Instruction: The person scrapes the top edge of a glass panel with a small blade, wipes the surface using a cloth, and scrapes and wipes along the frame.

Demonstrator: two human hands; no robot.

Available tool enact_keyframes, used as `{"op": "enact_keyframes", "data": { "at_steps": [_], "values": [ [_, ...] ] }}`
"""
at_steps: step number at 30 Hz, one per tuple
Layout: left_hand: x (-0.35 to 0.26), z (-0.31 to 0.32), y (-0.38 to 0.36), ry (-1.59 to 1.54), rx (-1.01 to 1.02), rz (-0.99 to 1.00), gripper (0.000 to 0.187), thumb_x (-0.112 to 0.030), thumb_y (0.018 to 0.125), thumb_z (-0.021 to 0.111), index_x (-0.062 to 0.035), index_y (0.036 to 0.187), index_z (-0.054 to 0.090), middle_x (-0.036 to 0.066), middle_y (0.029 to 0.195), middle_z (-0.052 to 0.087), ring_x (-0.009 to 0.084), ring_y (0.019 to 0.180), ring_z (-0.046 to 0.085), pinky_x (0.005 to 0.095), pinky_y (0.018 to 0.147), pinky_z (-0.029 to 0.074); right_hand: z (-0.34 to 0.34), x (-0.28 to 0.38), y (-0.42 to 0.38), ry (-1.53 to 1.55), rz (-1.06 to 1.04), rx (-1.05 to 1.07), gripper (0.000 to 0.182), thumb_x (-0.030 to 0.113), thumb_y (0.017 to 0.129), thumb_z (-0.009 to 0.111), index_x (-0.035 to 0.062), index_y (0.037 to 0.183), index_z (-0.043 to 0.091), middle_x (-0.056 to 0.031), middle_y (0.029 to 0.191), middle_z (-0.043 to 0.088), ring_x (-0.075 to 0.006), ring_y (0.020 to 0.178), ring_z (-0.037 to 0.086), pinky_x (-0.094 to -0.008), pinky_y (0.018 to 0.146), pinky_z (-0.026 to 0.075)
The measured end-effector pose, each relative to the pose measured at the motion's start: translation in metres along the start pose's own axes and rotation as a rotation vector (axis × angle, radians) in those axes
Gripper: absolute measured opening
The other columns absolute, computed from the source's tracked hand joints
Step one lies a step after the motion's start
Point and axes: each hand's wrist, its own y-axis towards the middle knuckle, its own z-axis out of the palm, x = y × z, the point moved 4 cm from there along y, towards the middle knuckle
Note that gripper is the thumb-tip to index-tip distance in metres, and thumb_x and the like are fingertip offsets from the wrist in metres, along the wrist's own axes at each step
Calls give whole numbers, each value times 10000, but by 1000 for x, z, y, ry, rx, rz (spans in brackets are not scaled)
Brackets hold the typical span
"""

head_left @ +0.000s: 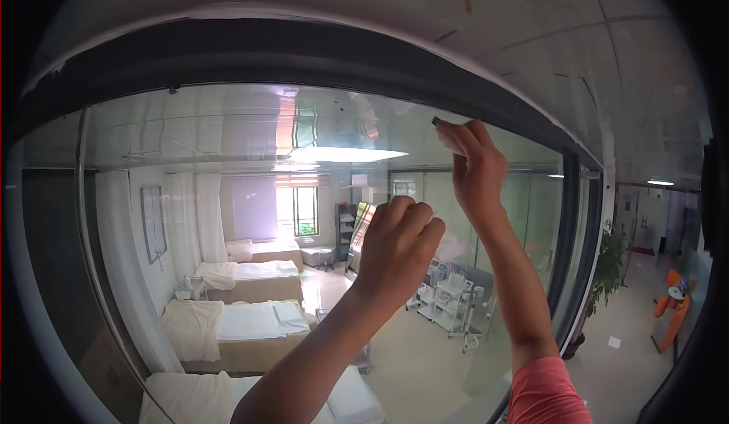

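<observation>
A large glass pane point(250, 132) in a dark frame point(319, 44) fills the view in front of me. My right hand point(480, 167) is raised near the top edge of the pane, its fingers pinched on a small pale piece with a dark tip point(436, 122). Lower and to the left, my left hand point(401, 245) is held up before the glass with its fingers curled in. Its palm faces away, so whatever those fingers hold is hidden.
Behind the glass is a room with several beds point(262, 321) along the left and a white trolley point(449, 296) on the right. A metal rod point(82, 196) runs down at left. Outside at right are a plant point(607, 268) and an orange stand point(670, 314).
</observation>
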Motion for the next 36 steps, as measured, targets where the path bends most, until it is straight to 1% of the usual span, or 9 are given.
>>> {"op": "enact_keyframes", "data": {
  "at_steps": [5,8,11,15,18,22,31,34,36],
  "values": [
    [-2,0,1,-20,15,-51,184,33,567,639,-55,728,632,54,836,590,240,877,555,356,750,457,2,6,11,18,-13,2,427,-108,648,613,173,963,679,-25,775,556,-243,599,574,-345,524,441],
    [-2,-2,0,-30,24,-46,188,32,566,643,-55,731,632,54,833,588,243,870,554,357,745,456,-2,-7,2,63,7,79,417,-172,665,566,90,973,666,-87,817,561,-275,711,606,-329,618,479],
    [0,-4,2,-24,2,-47,187,32,566,645,-56,731,631,53,830,587,244,864,554,358,738,454,4,-9,5,104,-52,-23,422,-105,654,610,173,963,680,-22,776,555,-228,618,574,-340,539,445],
    [-2,-1,1,-28,2,-36,185,30,565,646,-58,727,629,54,836,587,242,860,555,355,735,455,1,-10,4,80,-39,3,412,-106,655,611,168,954,687,-21,760,562,-228,630,594,-337,537,455],
    [-1,-5,0,-27,-4,-36,183,37,569,644,-58,724,630,55,837,590,241,855,555,351,736,457,0,-18,1,127,-4,33,395,-162,681,576,86,975,668,-83,806,569,-268,713,614,-331,610,483],
    [-2,-3,1,-26,7,-53,182,51,577,639,-58,722,632,56,830,597,240,853,555,349,737,459,-1,-10,6,58,14,90,374,-159,677,577,84,945,672,-73,807,585,-252,724,636,-331,613,495],
    [-4,-3,2,-27,23,-60,209,72,563,638,-59,726,637,55,821,607,243,853,556,352,732,466,-3,-16,6,45,-32,85,384,-152,676,574,108,938,678,-71,788,582,-260,719,631,-335,607,497],
    [-1,-4,2,-4,8,-37,198,51,566,636,-55,731,619,54,820,586,241,855,550,350,727,465,4,-40,0,83,-90,-32,400,-70,653,632,198,947,676,4,793,574,-226,566,549,-330,509,427],
    [-1,-1,0,-3,9,-4,166,5,582,623,-47,734,580,56,820,543,235,855,537,348,722,458,7,-33,2,50,-85,-11,402,-74,654,628,198,946,679,12,778,575,-217,574,560,-327,513,426]
  ]
}}
